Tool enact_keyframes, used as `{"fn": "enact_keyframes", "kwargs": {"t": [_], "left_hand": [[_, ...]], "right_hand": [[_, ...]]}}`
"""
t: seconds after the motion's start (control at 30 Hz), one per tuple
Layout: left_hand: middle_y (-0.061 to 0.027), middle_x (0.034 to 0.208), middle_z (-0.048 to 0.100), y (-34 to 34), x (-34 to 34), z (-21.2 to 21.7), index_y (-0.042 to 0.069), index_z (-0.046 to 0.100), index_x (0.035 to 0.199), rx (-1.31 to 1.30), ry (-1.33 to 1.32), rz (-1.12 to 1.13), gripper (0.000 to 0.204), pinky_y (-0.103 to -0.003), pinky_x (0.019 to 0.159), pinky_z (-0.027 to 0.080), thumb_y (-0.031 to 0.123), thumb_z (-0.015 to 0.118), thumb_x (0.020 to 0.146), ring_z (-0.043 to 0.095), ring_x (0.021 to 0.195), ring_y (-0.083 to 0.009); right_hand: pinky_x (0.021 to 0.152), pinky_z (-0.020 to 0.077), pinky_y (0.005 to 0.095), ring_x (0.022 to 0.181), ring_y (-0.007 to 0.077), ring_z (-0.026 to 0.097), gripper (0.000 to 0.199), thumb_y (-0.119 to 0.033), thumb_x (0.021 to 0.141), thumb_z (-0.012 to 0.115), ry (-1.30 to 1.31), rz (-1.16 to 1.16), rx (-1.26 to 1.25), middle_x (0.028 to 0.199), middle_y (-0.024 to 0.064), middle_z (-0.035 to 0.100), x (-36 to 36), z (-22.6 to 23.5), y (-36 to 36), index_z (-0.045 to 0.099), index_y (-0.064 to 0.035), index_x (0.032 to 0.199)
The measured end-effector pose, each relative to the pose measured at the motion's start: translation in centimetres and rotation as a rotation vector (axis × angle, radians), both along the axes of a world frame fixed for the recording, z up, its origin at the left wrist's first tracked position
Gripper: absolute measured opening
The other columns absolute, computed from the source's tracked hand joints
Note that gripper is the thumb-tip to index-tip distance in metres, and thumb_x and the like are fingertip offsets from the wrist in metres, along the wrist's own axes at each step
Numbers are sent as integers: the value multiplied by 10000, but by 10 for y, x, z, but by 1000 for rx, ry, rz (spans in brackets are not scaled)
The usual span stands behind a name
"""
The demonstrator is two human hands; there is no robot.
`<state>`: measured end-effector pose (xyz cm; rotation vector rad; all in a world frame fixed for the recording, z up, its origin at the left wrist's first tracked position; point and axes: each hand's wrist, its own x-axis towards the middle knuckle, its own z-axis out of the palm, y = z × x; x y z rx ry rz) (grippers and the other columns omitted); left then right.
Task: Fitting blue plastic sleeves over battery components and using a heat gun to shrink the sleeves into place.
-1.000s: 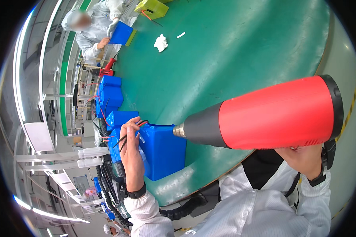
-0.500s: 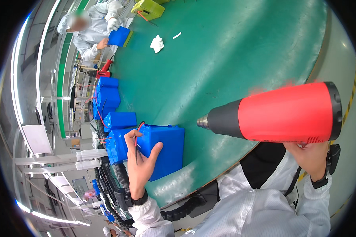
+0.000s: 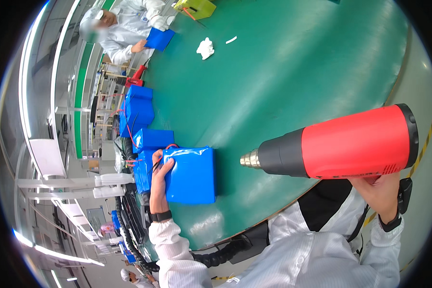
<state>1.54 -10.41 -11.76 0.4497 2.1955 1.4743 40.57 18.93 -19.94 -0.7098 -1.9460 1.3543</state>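
Blue block (image 3: 191, 178), shiny wrap, at or on the near-left part of the green table (image 3: 283, 72); whether its underside touches is unclear. Red and dark wires (image 3: 172, 145) at the block's upper left corner. Left hand (image 3: 161, 180) on the block's left edge: thumb over the face, other fingers around the edge and partly hidden, narrow grip on the block. Right of the block, apart from it: red-and-black heat gun (image 3: 353, 141), metal nozzle (image 3: 250, 159) facing the block. Right hand (image 3: 381, 192) under the gun's body, fingers wrapped around its handle, mostly hidden. Just left of the block, a second blue block (image 3: 143, 173); up-left, a third (image 3: 153, 139), then further blue blocks (image 3: 139, 110) with wires. Well beyond the block: crumpled white piece (image 3: 205, 48), white strip (image 3: 231, 40), yellow-green block (image 3: 197, 8). Far up-left of it, red tool (image 3: 137, 78) and a co-worker (image 3: 122, 29) holding a blue piece (image 3: 159, 39).
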Motion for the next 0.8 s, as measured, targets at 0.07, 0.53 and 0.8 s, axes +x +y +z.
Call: {"fn": "enact_keyframes", "kwargs": {"t": [0.07, 0.53, 0.8], "left_hand": [[-67, 1113, 572, -4, -15, -9, 102, 465, 1198, -22, -35, -34, 390, -301, 921, 460, 159, 695, 888, 557, 1033, -149], [-9, 1029, 566, -16, -30, -40, 138, 484, 1166, 71, -116, -16, 198, -268, 835, 512, 278, 542, 1040, 578, 932, -94], [9, 1002, 561, -5, -25, -46, 129, 511, 1146, -7, -7, -79, 245, -252, 854, 479, 355, 452, 1072, 549, 954, -78]], "right_hand": [[713, 549, 289, 818, 136, 685, 270, -25, 790, 801, 55, 3, -98, 930, 66, 720, -3, -1, -3, 692, 9, 1034], [722, 544, 319, 812, 200, 701, 263, -97, 775, 826, -79, 31, 59, 915, 71, 726, -16, 4, -16, 717, -32, 1005], [720, 546, 323, 819, 201, 703, 269, -111, 771, 834, -65, 38, 102, 915, 70, 728, -28, 4, -17, 715, -37, 1001]]}}
